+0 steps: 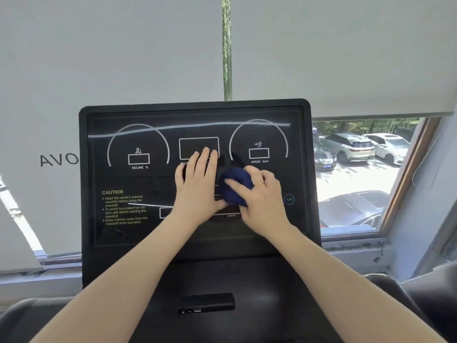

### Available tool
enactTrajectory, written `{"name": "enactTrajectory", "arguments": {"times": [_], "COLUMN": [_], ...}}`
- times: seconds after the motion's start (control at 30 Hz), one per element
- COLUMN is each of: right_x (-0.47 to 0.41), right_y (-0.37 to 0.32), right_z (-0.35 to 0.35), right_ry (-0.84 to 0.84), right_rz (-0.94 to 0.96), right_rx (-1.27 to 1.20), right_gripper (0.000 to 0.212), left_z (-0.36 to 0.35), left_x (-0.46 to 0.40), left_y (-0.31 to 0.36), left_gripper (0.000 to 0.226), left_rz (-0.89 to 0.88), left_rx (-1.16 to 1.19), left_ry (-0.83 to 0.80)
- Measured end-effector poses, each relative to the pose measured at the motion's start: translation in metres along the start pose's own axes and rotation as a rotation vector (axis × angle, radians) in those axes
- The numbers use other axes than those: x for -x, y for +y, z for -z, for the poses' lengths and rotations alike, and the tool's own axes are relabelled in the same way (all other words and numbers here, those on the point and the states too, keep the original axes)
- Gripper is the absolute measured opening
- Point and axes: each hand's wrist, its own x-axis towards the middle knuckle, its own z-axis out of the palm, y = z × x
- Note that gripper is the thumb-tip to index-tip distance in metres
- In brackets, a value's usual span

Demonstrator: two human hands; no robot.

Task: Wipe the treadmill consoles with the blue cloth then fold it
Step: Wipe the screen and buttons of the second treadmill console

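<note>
At the centre of the frame, the right hand [259, 194] curls its grip around the bunched blue cloth [235, 185], pressing it against the black treadmill console [123, 179]. Just beside it, the left hand [197, 184] lies flat on the console, fingers spread straight.

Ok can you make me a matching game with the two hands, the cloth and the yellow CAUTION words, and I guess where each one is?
Things:
1. left hand
2. right hand
3. blue cloth
4. CAUTION words

Places or states:
A. printed at the lower left of the console
B. bunched up between the two hands
C. flat on the middle of the screen, fingers straight
D. wears a ring and grips the cloth

Pairs: 1-C, 2-D, 3-B, 4-A
</note>
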Motion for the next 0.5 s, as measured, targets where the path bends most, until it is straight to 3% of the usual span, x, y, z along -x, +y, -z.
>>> {"name": "enactTrajectory", "arguments": {"times": [0.07, 0.13, 0.27, 0.37, 0.5], "right_x": [-0.014, -0.03, -0.041, -0.011, 0.017], "right_y": [0.02, 0.035, 0.025, -0.006, -0.02], "right_z": [0.006, 0.012, 0.003, -0.014, -0.02], "right_ry": [0.035, 0.083, 0.167, 0.157, -0.018], "right_rz": [-0.057, -0.231, -0.467, -0.22, 0.253], "right_rx": [0.023, 0.01, -0.055, -0.033, -0.005], "right_gripper": [0.052, 0.051, 0.046, 0.047, 0.052], "left_z": [0.005, 0.009, 0.008, 0.004, -0.004], "left_x": [0.007, 0.018, 0.04, 0.052, 0.06], "left_y": [-0.007, -0.017, -0.041, -0.05, -0.053], "left_gripper": [0.108, 0.108, 0.108, 0.111, 0.114], "left_rz": [0.004, 0.017, 0.072, 0.104, 0.098], "left_rx": [0.003, -0.013, -0.06, -0.099, -0.139], "left_ry": [-0.011, -0.001, -0.038, -0.056, -0.09]}}
